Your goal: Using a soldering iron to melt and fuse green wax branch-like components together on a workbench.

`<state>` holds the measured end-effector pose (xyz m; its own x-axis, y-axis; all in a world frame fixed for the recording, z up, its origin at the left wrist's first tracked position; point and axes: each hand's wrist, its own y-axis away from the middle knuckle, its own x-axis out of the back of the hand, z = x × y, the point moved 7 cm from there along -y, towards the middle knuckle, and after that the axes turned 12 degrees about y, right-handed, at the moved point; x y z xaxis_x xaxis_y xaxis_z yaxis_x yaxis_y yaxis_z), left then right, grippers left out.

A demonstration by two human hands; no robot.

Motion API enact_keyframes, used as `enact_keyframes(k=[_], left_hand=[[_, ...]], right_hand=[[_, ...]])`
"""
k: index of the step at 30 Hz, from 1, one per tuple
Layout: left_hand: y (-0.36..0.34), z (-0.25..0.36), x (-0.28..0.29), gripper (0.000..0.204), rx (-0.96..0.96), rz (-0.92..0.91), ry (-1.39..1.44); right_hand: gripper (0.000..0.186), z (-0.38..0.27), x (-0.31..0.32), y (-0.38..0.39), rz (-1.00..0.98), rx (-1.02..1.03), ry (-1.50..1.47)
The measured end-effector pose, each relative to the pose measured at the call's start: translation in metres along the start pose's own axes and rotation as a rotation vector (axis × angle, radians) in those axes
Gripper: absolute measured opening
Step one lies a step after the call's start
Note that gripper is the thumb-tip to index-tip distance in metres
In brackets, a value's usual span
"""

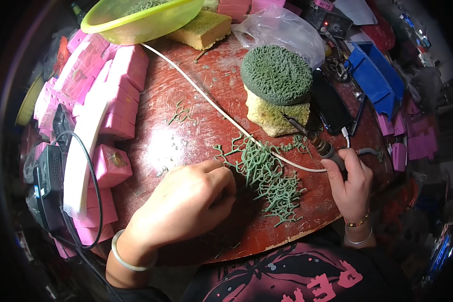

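Note:
My right hand [348, 183] grips a pen-like hot tool [324, 150] by its handle, with the dark tip angled up against a worn yellow sponge [264, 121]. On that sponge sits a round, pitted green block [276, 70]. My left hand [183, 201] is curled at the left of a loose pile of small branched green wax pieces [261, 173]; whatever its fingers hold is hidden. A smaller group of these pieces [180, 113] lies farther up the red, scratched table [196, 80]. A white cable [206, 98] runs diagonally across to near my right hand.
Stacked pink blocks [126, 90], a white strip [85, 156] and a black device [48, 186] line the left. At the back are a yellow bowl [110, 25], another sponge [199, 32] and a plastic bag [279, 27]. A phone [329, 103] and blue tray [375, 75] lie right.

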<state>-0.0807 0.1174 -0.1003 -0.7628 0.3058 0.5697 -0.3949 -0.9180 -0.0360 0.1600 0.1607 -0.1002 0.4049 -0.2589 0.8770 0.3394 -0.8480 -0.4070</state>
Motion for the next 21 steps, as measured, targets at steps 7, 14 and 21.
enact_keyframes(k=[7, 14, 21], left_hand=[[0.001, 0.002, 0.002, 0.014, 0.074, -0.06, 0.041], [-0.002, -0.015, 0.014, 0.013, 0.309, 0.225, 0.95], [0.0, -0.037, 0.008, 0.016, 0.233, 0.228, 1.218]], right_hand=[[0.026, -0.001, 0.001, 0.0, -0.004, -0.004, 0.017], [0.026, 0.002, 0.005, 0.0, 0.03, -0.024, 0.013], [0.027, -0.001, 0.005, -0.001, -0.03, -0.056, -0.009]])
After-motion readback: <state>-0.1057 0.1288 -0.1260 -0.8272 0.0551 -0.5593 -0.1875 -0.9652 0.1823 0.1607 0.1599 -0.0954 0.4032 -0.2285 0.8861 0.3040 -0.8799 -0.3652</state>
